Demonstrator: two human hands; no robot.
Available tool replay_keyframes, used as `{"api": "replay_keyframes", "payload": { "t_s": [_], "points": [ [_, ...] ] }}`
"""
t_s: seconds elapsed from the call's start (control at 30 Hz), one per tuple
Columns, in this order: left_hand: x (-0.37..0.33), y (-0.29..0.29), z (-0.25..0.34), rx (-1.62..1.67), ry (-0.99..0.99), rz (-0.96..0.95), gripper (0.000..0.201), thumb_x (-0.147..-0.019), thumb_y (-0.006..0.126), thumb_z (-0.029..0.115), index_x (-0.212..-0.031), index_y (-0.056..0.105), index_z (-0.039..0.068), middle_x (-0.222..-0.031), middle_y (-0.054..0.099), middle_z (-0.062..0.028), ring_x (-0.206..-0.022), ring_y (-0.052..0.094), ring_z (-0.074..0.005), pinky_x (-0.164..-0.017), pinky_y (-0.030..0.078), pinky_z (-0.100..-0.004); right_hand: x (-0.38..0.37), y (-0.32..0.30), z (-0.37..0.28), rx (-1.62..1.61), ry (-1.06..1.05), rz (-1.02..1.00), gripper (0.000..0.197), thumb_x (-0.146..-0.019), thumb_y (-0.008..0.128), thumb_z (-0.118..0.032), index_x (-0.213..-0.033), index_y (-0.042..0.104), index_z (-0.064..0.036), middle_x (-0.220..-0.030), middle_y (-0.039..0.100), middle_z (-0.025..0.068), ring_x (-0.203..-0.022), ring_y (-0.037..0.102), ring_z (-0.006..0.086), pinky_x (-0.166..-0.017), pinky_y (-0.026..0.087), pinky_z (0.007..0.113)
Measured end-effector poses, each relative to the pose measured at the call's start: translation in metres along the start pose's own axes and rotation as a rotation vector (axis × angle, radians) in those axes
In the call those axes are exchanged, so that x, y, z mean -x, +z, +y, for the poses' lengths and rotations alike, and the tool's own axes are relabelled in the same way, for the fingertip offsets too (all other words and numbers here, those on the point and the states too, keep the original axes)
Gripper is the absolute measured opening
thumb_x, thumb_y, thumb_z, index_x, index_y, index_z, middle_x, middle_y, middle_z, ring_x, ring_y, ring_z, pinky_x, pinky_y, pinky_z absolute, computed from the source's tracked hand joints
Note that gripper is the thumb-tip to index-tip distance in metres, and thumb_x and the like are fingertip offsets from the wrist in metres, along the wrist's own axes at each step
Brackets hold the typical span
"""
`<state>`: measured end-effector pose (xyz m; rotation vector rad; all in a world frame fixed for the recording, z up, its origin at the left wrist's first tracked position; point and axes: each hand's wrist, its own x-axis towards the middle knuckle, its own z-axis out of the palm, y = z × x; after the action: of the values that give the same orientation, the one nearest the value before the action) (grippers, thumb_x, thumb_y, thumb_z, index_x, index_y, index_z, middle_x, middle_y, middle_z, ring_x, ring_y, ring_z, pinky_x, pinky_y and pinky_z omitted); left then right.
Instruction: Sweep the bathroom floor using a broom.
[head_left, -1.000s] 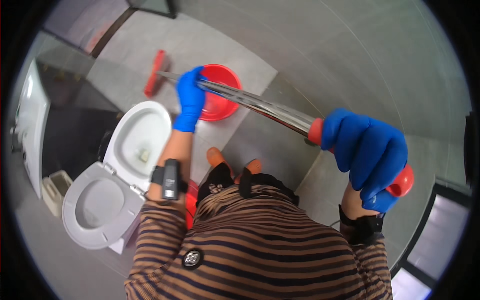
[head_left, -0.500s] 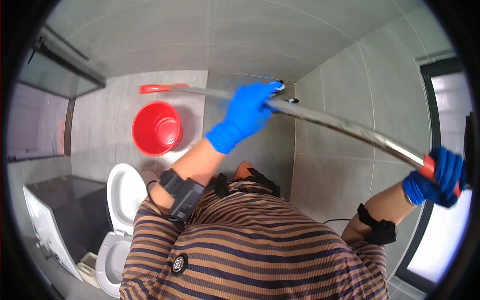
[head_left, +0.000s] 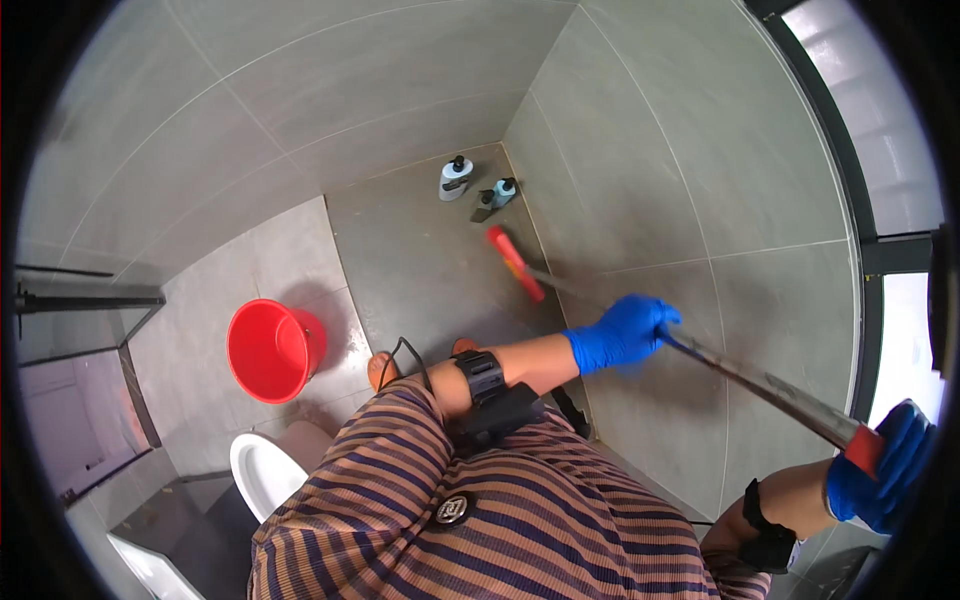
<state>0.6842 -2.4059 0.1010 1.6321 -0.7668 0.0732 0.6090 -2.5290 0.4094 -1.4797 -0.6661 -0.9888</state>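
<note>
Slanting from lower right to upper left, a metal pole point(head_left: 770, 390) has its red head point(head_left: 516, 263) at the far, upper-left end, near three bottles point(head_left: 456, 180) by the wall. The bar-shaped head sits at an angle to the pole. The blue-gloved left hand point(head_left: 625, 332) wraps the pole partway along; the gloved right hand point(head_left: 880, 482) is closed around its red grip point(head_left: 864, 450). A red bucket point(head_left: 316, 342) stands at left.

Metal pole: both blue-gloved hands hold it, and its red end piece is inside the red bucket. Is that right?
No, the red end piece is not in the red bucket: the head view shows it over the dark floor, near the bottles. The left hand and right hand do hold the metal pole.
</note>
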Motion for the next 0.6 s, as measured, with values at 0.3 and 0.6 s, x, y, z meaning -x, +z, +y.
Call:
{"api": "replay_keyframes", "payload": {
  "t_s": [0.3,0.6],
  "points": [
    [0.050,-0.062,-0.078,0.030,-0.153,0.134,0.014,-0.066,0.050,0.008,-0.079,0.054,0.005,-0.070,0.054,-0.0133,-0.066,0.052,-0.0285,-0.059,0.041,-0.0343,0.049,0.123,0.057,-0.361,0.322,-0.747,0.024,-0.061,0.063,-0.017,-0.061,0.040,-0.0143,-0.051,0.044,-0.0045,-0.040,0.043,0.0080,-0.043,0.033,0.021],
    [0.068,-0.061,0.020,0.255,-0.154,0.062,0.010,-0.062,0.052,0.007,-0.072,0.053,0.006,-0.066,0.053,-0.0141,-0.062,0.051,-0.0319,-0.054,0.040,-0.0365,0.032,0.113,-0.041,0.240,0.129,-0.331,0.031,-0.076,0.043,-0.030,-0.083,0.051,-0.0016,-0.078,0.056,0.0113,-0.075,0.055,0.0204,-0.070,0.039,0.033]
  ]
}}
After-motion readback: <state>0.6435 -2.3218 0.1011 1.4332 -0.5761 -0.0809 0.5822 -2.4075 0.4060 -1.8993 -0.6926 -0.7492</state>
